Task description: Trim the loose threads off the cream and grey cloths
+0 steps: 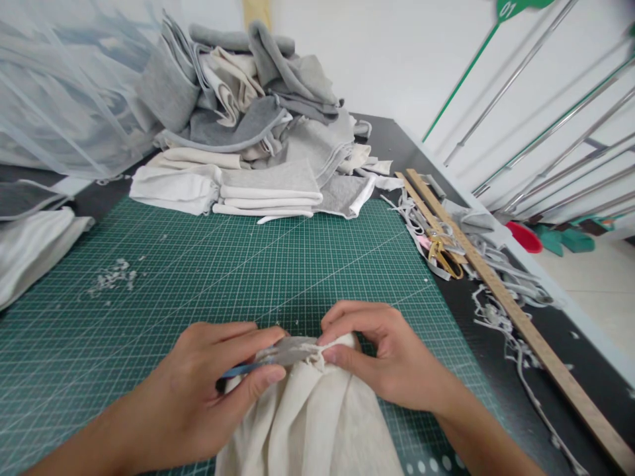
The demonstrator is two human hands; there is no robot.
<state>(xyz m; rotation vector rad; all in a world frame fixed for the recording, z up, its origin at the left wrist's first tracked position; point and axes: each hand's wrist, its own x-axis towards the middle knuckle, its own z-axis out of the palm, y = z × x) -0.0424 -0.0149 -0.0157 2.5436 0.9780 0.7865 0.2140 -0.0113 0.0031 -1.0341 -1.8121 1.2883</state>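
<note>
A cream cloth piece (317, 423) hangs in gathered folds toward the front edge of the view. My right hand (377, 344) pinches its bunched, frayed upper edge between thumb and fingers. My left hand (213, 380) is closed around a slim tool (243, 369) with a blue side and a black end; most of it is hidden by the fingers, so I cannot tell its kind. Between both hands, a blurred grey part (295, 349) lies against the cloth's edge; whether it is blade or fabric does not show clearly.
A green cutting mat (238, 271) lies beneath the hands, with white scraps (116, 276) at left. Grey, cream and white folded fabrics (278, 178) are piled at the back. At right lie a long wooden ruler (516, 311), gold-handled scissors (444, 258) and fabric strips (516, 277).
</note>
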